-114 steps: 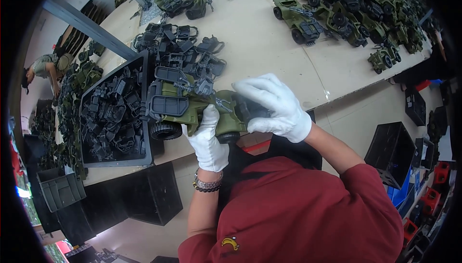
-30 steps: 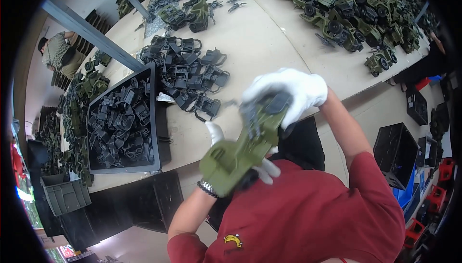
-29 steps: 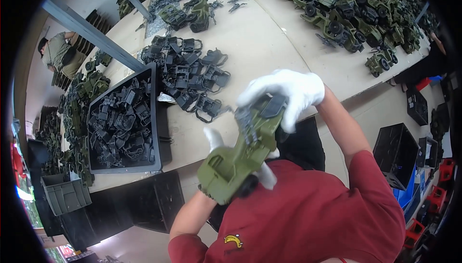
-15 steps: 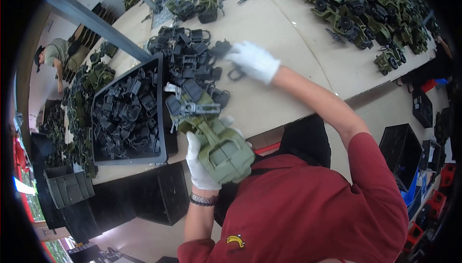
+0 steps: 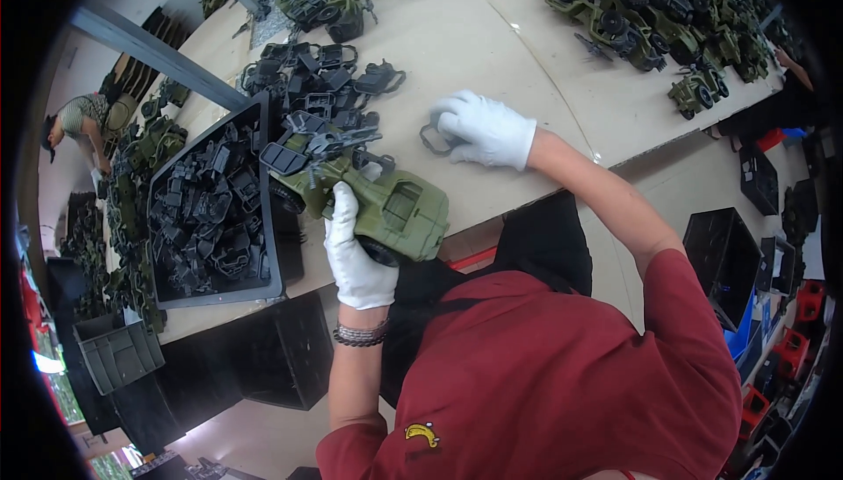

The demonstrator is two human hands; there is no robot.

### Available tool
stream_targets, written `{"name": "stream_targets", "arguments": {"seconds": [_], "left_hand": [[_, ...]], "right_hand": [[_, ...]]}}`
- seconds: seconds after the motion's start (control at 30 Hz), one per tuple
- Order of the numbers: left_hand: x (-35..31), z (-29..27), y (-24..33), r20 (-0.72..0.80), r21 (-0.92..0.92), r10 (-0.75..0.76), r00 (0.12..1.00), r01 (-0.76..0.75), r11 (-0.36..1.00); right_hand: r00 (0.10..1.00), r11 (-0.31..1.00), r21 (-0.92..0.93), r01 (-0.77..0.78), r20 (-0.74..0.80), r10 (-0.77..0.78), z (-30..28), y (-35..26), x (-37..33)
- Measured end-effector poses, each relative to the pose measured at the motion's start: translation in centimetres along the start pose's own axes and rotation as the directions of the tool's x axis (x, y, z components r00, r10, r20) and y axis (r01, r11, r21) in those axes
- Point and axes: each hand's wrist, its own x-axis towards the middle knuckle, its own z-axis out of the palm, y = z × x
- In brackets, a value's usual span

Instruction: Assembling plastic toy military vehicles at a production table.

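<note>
Head view: left hand (image 5: 358, 260) grips a green toy vehicle (image 5: 406, 216) at the table (image 5: 474, 50)'s near side, right of the black bin (image 5: 275, 216). Right hand (image 5: 487, 133), farther right, has fingers curled round a dark frame part (image 5: 427, 140) (lifted or resting, can't tell).

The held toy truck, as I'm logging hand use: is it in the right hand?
No, the left hand grips the toy truck, while the right hand is at a dark frame.

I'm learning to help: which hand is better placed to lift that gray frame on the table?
Probably the right hand: it's at the frame, while the left hand holds the toy car.
</note>
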Motion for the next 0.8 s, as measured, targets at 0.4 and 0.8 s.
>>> {"name": "stream_targets", "arguments": {"seconds": [0.4,0.8], "left_hand": [[0.1,1.1,-2.1,-0.081,0.331,0.391,0.917,-0.345,0.878],[5.1,2.3,-5.8,-0.197,0.085,0.349,0.916,-0.339,0.937]], "right_hand": [[0.877,0.801,0.599,-0.028,-0.369,0.307,-0.7,-7.8,-1.8],[0.552,0.225,0.948,-0.225,-0.067,0.831,4.3,-2.6,3.0]]}}
